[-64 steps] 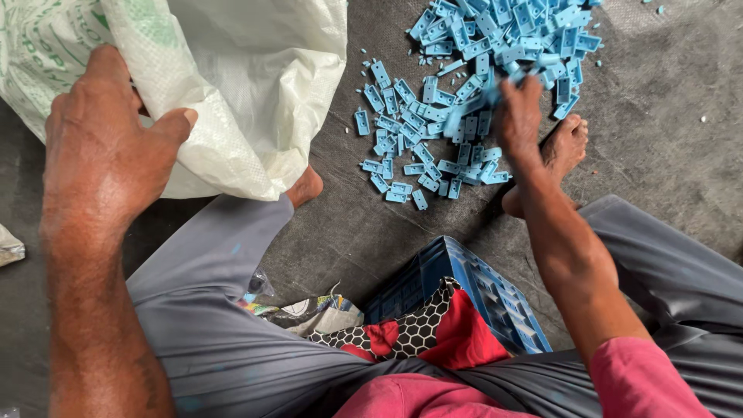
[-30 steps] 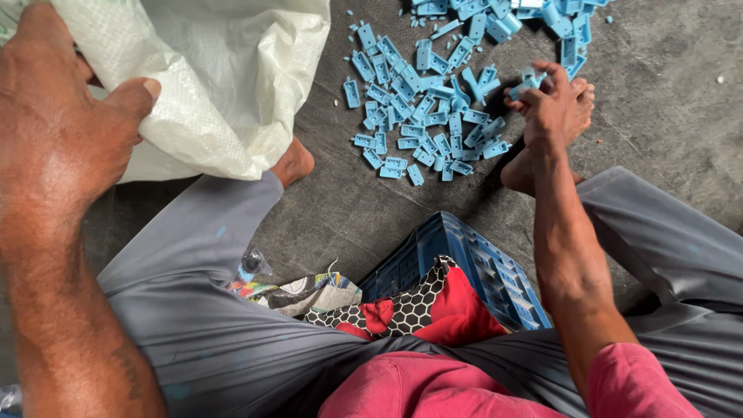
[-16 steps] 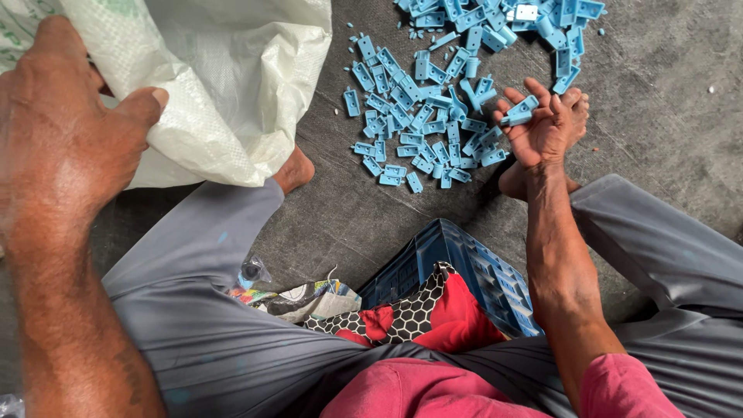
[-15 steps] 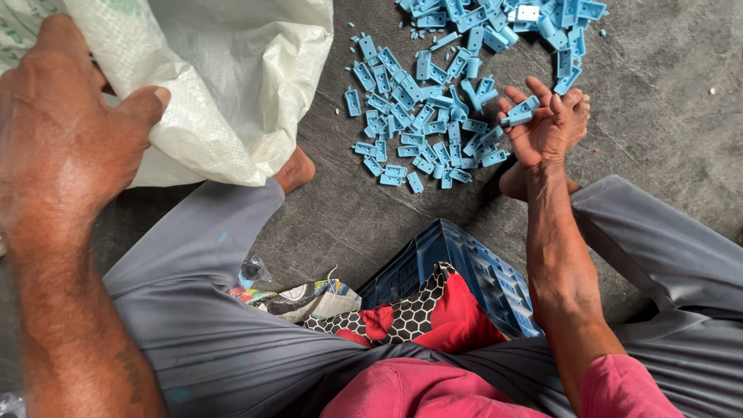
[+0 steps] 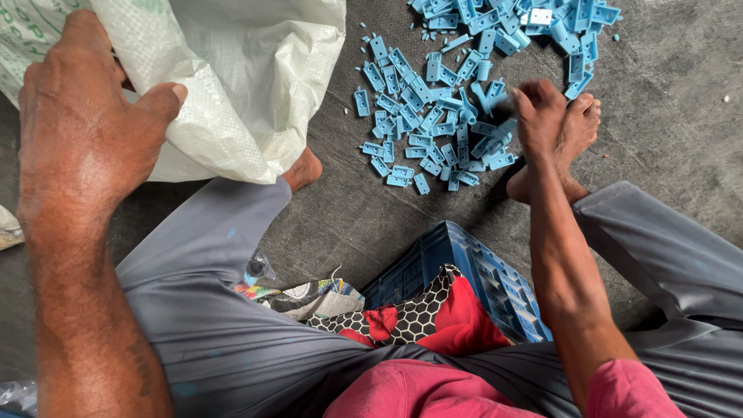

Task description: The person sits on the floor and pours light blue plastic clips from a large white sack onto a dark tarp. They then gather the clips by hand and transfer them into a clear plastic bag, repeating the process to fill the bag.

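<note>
A white woven sack (image 5: 232, 85) lies crumpled and slack on the dark floor at ten o'clock. Small light-blue plastic parts (image 5: 433, 116), flat and rectangular, lie scattered in a loose heap at one o'clock.

Right hand (image 5: 539, 108), palm-up with blue parts half second ago, now turned down onto blue plastic pieces (image 5: 433, 116).

A blue plastic crate (image 5: 472, 271) sits on the dark grey floor (image 5: 673, 101) below the right hand (image 5: 538, 108), under a red and honeycomb-patterned cloth (image 5: 422, 313). A crumpled printed wrapper (image 5: 309, 294) lies left of the crate, low between both hands.
</note>
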